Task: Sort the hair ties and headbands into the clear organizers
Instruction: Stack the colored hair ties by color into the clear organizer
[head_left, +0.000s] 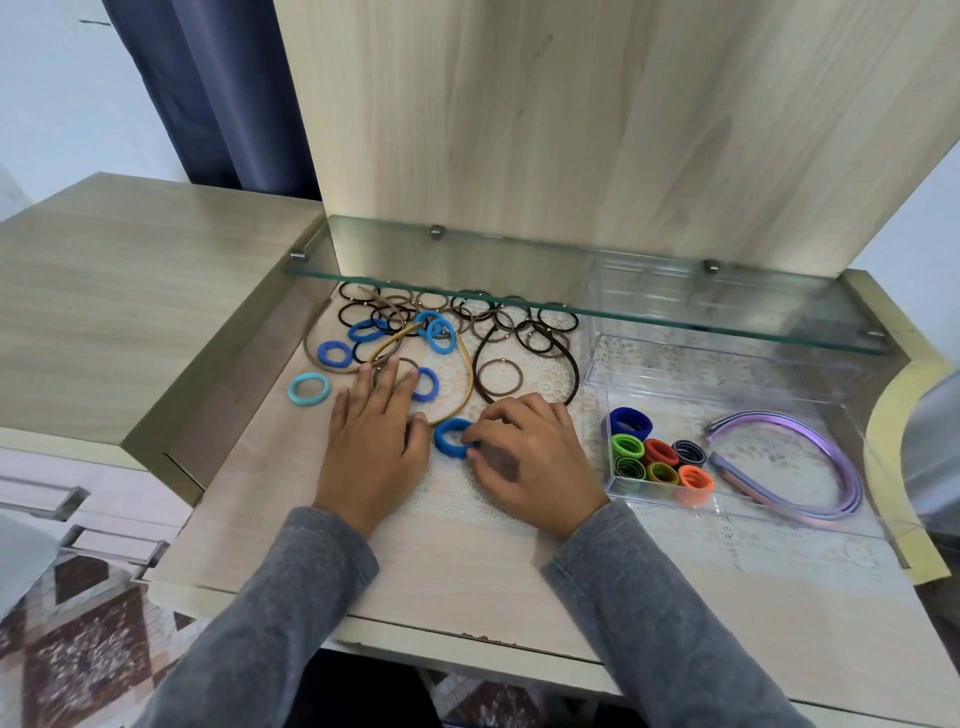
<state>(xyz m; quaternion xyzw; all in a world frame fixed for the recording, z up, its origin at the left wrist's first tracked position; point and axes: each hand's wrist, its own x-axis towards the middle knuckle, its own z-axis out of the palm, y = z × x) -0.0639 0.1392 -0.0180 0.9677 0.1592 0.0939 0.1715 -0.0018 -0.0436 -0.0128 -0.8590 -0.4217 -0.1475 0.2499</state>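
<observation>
Small clear organizer (667, 500) right: coloured ties (661, 453); larger organizer (727, 374): purple headbands (852, 483); left hand (371, 434) flat, right hand (530, 460) pinches blue tie (451, 438)

L hand (371, 441) & R hand (524, 457) on counter (467, 566). Single hair tie (451, 437) btwn them, at R fingertips. Loose hair-tie pile (395, 322) behind hands, partly under glass shelf (519, 270). R of hands: small organizer (623, 491) w/ hair ties; further R, headbands (852, 488) in larger organizer (779, 395).
</observation>
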